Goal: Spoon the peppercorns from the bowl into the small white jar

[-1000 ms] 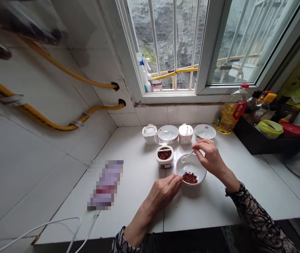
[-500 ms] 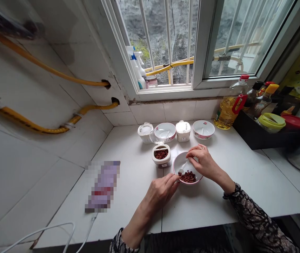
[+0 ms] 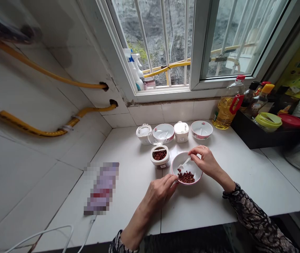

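Observation:
A white bowl with a pink rim (image 3: 174, 161) stands on the white counter, with dark red peppercorns (image 3: 186, 177) in its near part. My right hand (image 3: 205, 162) pinches the handle of a small white spoon (image 3: 184, 164) over the bowl, the spoon's head just above the peppercorns. With its fingertips closed on the bowl's left rim, my left hand (image 3: 161, 188) holds the bowl. An open white jar (image 3: 160, 160) of the same peppercorns sits left of the bowl, its clear lid tipped back.
Behind stand two white jars (image 3: 144, 134) (image 3: 181, 132) and two flowered bowls (image 3: 167, 133) (image 3: 201, 130). An oil bottle (image 3: 225, 109) and a black box (image 3: 252, 135) of condiments are at right. A blurred purple object (image 3: 104, 188) with a white cable (image 3: 86, 233) lies left.
The spoon has tilted and its head has shifted up from the peppercorns, showing more clearly. My left hand stays at the rim. The whole view has shifted slightly.

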`<state>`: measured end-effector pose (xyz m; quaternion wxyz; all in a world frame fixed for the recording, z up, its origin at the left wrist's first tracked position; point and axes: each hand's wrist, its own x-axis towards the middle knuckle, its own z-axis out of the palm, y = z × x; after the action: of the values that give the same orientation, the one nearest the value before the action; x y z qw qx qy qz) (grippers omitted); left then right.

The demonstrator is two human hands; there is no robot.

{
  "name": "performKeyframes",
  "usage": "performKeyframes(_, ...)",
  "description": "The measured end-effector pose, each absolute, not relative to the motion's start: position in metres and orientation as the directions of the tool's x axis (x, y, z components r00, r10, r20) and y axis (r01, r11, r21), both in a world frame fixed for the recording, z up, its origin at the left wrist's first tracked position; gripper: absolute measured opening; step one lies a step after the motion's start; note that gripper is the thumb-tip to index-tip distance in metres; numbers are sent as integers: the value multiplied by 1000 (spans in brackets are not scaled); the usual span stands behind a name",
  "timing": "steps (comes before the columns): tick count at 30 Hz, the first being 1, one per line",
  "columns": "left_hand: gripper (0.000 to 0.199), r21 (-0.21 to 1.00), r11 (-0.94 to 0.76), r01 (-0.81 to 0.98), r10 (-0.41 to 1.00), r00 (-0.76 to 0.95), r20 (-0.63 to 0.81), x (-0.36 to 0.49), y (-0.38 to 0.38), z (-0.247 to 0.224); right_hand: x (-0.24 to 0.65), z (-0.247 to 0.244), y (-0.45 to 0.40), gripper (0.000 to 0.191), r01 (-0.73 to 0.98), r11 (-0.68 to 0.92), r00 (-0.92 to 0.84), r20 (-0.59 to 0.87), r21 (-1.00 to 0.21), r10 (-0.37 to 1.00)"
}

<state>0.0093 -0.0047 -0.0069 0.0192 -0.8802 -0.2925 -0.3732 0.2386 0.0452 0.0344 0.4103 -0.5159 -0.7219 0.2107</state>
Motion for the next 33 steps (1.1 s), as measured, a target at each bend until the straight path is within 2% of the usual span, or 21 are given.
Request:
performKeyframes(7,13,181,-820,542,510,551,660,9,-5,-7,238,33,46,19,544,363,-109,365,-757,925)
performKeyframes(14,13,165,-819,550,505,555,661,9,-5,-6,241,40,49,16,390,170,-60,160,-905,985)
performKeyframes(16,13,158,-821,549,500,558,663,9,-5,-6,239,45,51,17,367,189,-42,187,-911,981)
performKeyframes(20,13,157,-822,547,498,556,666,9,-6,-5,228,59,57,17,344,318,-25,330,-883,944)
performKeyframes(23,14,155,-822,547,496,557,666,9,-6,-6,213,68,60,13,412,467,-35,499,-782,866)
performKeyframes(27,17,140,-818,558,492,552,673,10,-5,-9,190,70,59,15,582,668,-176,731,-463,660)
performKeyframes(30,18,139,-813,566,495,545,676,11,-4,-9,182,67,56,21,634,730,-316,776,-256,546)
performKeyframes(33,18,126,-810,573,491,544,680,11,-5,-7,185,68,53,21,646,736,-323,802,-202,503)
